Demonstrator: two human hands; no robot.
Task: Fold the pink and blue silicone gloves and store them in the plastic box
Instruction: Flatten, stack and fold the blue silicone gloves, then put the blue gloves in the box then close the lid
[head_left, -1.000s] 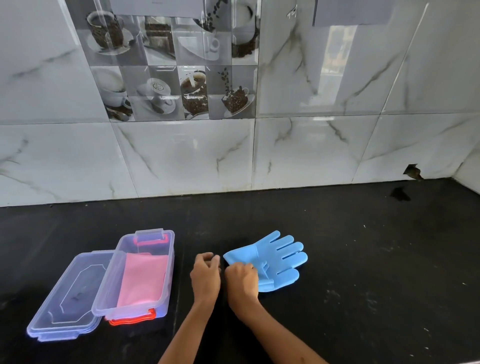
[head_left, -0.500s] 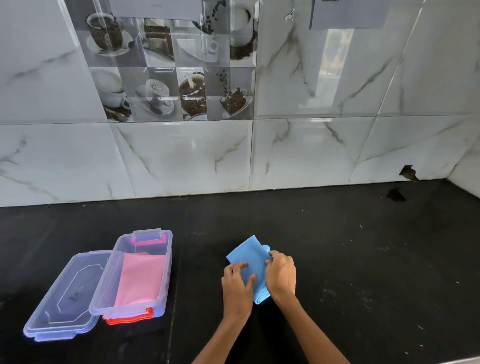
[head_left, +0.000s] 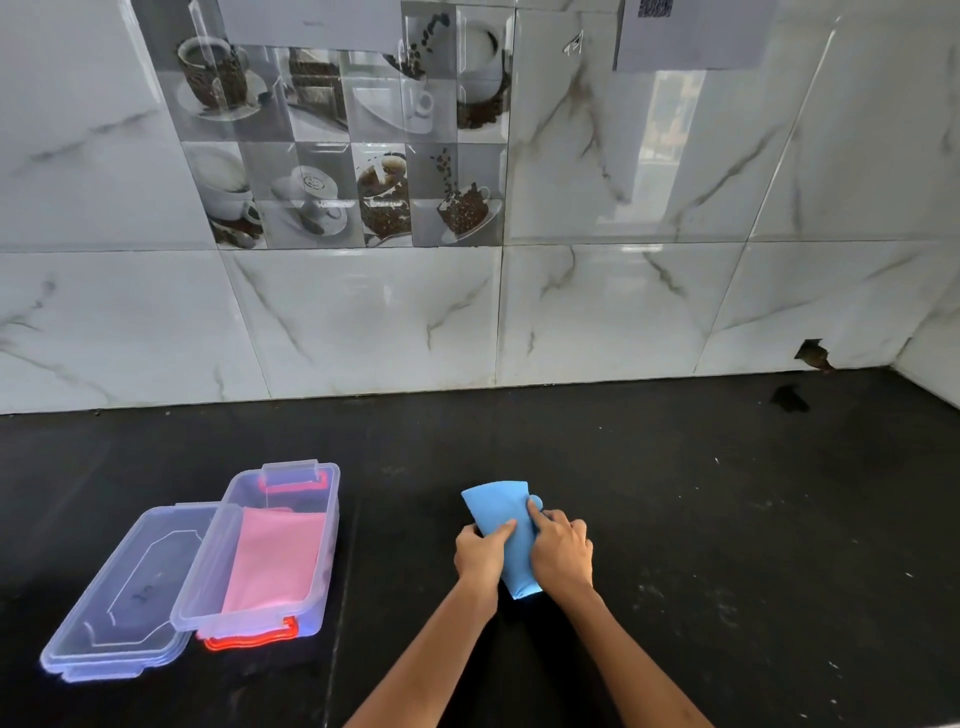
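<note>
The blue silicone glove lies folded on the black counter, its fingers hidden under the fold. My left hand grips its left edge and my right hand presses on its right side. To the left stands the clear plastic box with red clips, open. The pink glove lies folded flat inside it.
The box's clear lid lies on the counter against the box's left side. A marble-tiled wall rises behind the black counter. A small chipped hole marks the wall at the far right.
The blue glove lay with its fingers spread a second ago; both hands have folded it over and now hold it as a narrow folded strip.
</note>
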